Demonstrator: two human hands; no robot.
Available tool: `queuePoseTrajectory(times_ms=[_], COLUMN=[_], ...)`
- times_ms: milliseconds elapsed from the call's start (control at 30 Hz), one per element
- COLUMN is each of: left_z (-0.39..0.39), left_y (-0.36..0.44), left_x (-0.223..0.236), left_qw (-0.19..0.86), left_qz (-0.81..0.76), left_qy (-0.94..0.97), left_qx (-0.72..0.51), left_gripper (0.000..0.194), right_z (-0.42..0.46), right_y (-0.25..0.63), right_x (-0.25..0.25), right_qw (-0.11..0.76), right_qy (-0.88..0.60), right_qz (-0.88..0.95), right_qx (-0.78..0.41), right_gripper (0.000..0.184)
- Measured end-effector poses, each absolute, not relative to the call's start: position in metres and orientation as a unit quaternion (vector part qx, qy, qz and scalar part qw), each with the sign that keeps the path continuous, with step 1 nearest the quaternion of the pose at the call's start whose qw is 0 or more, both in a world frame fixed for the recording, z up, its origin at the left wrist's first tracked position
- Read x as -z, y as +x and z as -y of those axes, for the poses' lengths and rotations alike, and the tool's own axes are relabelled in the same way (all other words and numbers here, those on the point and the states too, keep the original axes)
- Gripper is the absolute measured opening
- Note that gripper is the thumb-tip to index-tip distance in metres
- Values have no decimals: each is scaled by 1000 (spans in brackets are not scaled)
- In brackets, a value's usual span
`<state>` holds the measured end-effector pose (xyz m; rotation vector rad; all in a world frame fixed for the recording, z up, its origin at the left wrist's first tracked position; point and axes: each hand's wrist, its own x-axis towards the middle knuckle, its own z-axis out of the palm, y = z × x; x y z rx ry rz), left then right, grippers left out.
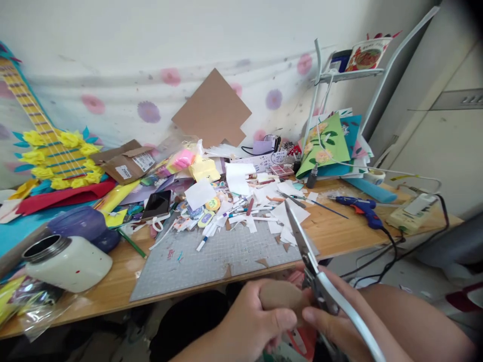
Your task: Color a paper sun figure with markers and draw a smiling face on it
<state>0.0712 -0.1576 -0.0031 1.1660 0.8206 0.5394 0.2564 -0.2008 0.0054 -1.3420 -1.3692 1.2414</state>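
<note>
Below the table's front edge, my left hand [252, 322] pinches a small brown cardboard piece [281, 296], fingers curled round it. Right beside it, my right hand [339, 327] grips a pair of silver scissors [315, 271] by the handles. The blades point up and away, toward the grey cutting mat [211, 256]. The scissor pivot sits against the cardboard piece's right edge. Small brown cardboard offcuts lie on the mat near its front edge.
White paper scraps [264, 201] litter the wooden table [339, 231]. A white glue jar [66, 261] lies at the left, a phone [156, 205] behind the mat, a blue glue gun [360, 207] at the right. A cardboard shape [212, 110] leans on the wall; a wire rack [339, 75] stands right.
</note>
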Motion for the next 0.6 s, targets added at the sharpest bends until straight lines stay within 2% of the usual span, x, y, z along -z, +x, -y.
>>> queuePoseTrajectory(times_ms=[133, 267, 367, 400, 467, 533, 600], left_z=[159, 152, 148, 146, 140, 131, 119], left_y=[68, 61, 57, 54, 44, 31, 22], left_x=[9, 14, 20, 21, 25, 31, 40], left_qw=[760, 708, 664, 626, 484, 322, 205], left_qz=[-276, -298, -292, -294, -316, -330, -335], left_qy=[556, 609, 666, 699, 784, 844, 875], left_qx=[-191, -197, -176, -182, -226, -275, -282], left_gripper=[38, 46, 46, 41, 29, 18, 15], right_z=[202, 203, 189, 181, 158, 134, 110], right_y=[258, 254, 267, 278, 311, 347, 377], right_x=[-13, -16, -9, -7, -3, 0, 3], right_qw=[374, 360, 353, 340, 267, 238, 214], right_qy=[-499, -478, -558, -601, -694, -741, -773], right_qz=[587, 599, 574, 573, 624, 607, 587], right_qx=[-516, -531, -484, -440, -240, -164, -112], right_gripper=[47, 46, 47, 46, 44, 50, 47])
